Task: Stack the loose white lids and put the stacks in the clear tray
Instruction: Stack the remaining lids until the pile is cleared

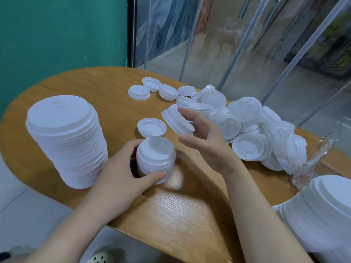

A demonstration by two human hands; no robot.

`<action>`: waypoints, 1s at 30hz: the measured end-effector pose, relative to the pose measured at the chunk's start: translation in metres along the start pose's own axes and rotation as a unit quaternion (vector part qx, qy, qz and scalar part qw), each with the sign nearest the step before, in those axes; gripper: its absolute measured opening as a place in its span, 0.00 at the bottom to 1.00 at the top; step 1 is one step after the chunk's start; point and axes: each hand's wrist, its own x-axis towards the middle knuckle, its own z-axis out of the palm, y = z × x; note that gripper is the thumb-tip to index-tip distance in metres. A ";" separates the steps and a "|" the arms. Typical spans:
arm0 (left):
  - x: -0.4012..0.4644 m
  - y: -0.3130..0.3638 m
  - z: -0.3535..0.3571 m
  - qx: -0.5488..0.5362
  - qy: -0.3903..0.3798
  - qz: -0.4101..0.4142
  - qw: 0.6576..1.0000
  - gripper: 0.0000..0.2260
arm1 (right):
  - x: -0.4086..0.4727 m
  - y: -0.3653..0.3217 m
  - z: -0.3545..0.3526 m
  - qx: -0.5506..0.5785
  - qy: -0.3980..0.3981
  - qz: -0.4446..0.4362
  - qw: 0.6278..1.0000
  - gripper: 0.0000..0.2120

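At frame centre, the left hand (121, 173) gripped a short stack (155, 158) while the right hand (205, 141) pinched one lid (177, 122); a tilted placement risked toppling it.

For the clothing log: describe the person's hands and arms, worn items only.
Both the left hand and the right hand are bare: no gloves, rings, watch or bracelets show. Both forearms are uncovered to the bottom edge of the picture, with no sleeve in view. The fingernails are short and look unpainted.
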 end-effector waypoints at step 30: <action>0.000 -0.001 0.008 -0.031 0.004 -0.023 0.999 0.39 | 0.000 0.006 0.026 -0.043 -0.148 0.066 0.986 0.29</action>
